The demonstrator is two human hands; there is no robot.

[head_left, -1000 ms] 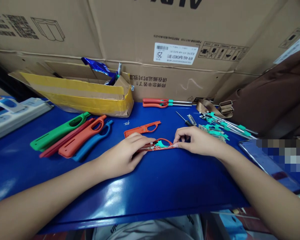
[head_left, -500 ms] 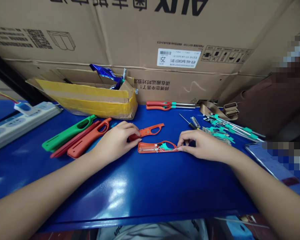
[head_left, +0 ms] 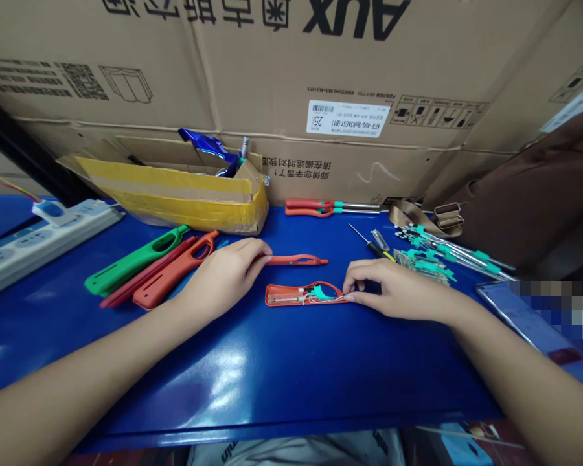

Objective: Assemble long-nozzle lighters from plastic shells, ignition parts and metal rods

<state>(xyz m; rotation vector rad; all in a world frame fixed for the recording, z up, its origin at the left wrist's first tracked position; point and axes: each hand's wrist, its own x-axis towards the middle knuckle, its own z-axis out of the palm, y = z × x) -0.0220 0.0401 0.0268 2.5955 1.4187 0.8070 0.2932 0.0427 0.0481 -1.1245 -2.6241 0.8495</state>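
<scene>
In the head view, the left hand (head_left: 236, 264) pinches a slim orange-red plastic handle shell (head_left: 296, 260), turned edge-on. Nearer the person, an open orange-red plastic half-shell (head_left: 284, 289) holding a green plastic trigger piece (head_left: 323, 293) and thin white wires (head_left: 315, 299) lies on the glossy blue tabletop (head_left: 291, 369); the right hand (head_left: 396, 288) grips its narrow end, shell or wires, I cannot tell. The step looks like pairing halves; next calls for tucked wires and aligned edges
</scene>
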